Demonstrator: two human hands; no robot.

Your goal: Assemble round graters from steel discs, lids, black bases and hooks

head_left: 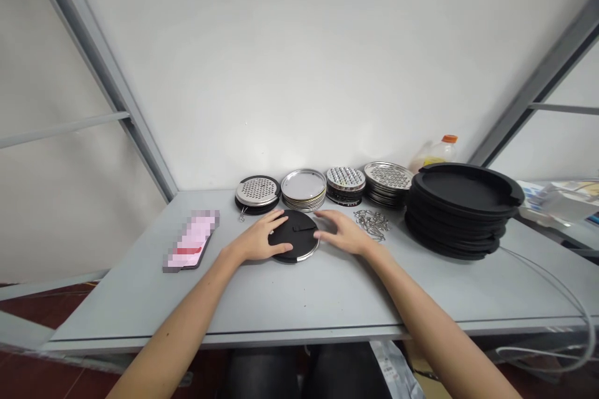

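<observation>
A round black disc lies flat on the grey table, a strip of silvery rim showing along its lower right edge. My left hand rests on the disc's left side, fingers stretched out and thumb apart. At the right edge is my right hand, its thumb and fingers spread, touching or very close to the rim. Just behind the disc stand a perforated metal grater plate on a black base and a stack of plain metal plates. A small pile of metal wire clips lies right of my right hand.
Farther back are stacks of grater plates with raised teeth and slots. A tall stack of black round trays stands at right, before a bottle with an orange cap. A phone lies left; a white cable crosses the right side.
</observation>
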